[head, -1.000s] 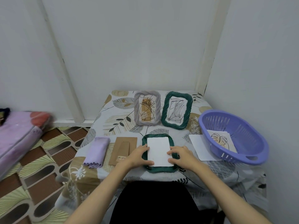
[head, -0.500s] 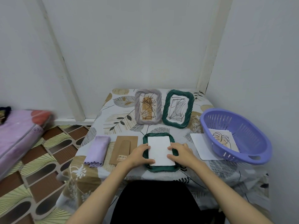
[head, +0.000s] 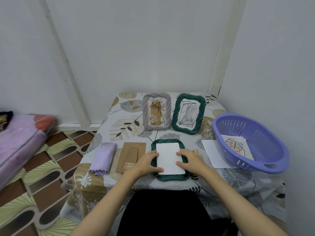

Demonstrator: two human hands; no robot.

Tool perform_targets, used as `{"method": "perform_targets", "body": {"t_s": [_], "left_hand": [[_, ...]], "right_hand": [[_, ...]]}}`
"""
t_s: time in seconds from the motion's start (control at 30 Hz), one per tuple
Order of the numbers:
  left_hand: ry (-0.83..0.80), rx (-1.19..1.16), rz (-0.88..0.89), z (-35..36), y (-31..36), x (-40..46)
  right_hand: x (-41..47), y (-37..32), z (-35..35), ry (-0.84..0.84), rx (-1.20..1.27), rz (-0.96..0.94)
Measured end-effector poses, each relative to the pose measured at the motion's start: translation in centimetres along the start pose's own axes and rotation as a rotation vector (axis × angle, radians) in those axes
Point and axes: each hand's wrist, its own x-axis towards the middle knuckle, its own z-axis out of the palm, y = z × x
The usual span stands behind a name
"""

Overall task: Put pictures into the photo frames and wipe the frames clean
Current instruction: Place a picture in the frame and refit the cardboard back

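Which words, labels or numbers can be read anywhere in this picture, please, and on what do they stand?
No text can be read.
Sticker on the brown backing board: seems to be a barcode label with small print, too small and blurred to read.
Pictures in the grey frame, the standing green frame and the basket: line drawings only, no lettering.

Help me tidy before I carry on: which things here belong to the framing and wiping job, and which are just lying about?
For the job:
green frame lying flat
white sheet under left hand and right hand
brown backing board
lilac cloth
basket with leaf picture
grey frame and second green frame, filled

Just lying about:
pink mattress
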Motion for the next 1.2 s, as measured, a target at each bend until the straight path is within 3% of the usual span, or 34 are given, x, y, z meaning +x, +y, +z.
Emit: {"method": "perform_targets", "body": {"t_s": [0.07, 0.17, 0.23, 0.37, 0.57, 0.77, 0.87, 0.93, 1.03, 1.2], "left_hand": [[0.081, -0.017, 0.010, -0.1, -0.2, -0.3], [0.443, 0.127, -0.037, -0.4, -1.8, -1.0], [0.618, 0.171, -0.173, -0.7, -3.1, -1.5], [0.569, 0.050, -0.410, -0.3, -4.4, -2.2], [0.707, -0.046, -0.395, 0.3, -4.2, -2.7], [0.911, -0.207, -0.260, 0.0, -2.9, -2.9], [0.847, -0.421, -0.209, -0.9, -1.7, -2.1], [0.776, -0.513, -0.174, -1.3, -0.4, -1.1], [0.649, -0.564, -0.146, -1.0, 2.2, 0.0], [0.461, -0.678, -0.087, 0.2, 4.4, 0.5]], "right_hand": [[-0.1, 0.3, 0.0, 0.037, 0.046, 0.010], [-0.2, 0.8, 0.0, 0.121, 0.038, 0.049], [-0.3, 1.1, 0.0, 0.114, -0.024, 0.085], [-0.1, 1.4, 0.7, 0.091, -0.023, 0.119], [-0.1, 1.5, 1.1, 0.099, 0.035, 0.122], [-0.6, 1.3, 1.3, 0.112, 0.085, 0.118], [-0.8, 0.7, 0.7, 0.248, 0.184, 0.096], [-1.4, -0.8, -0.4, 0.331, 0.414, 0.044], [-2.1, -3.4, -2.1, 0.308, 0.696, -0.017], [-2.4, -4.4, -2.9, 0.292, 0.736, -0.068]]}}
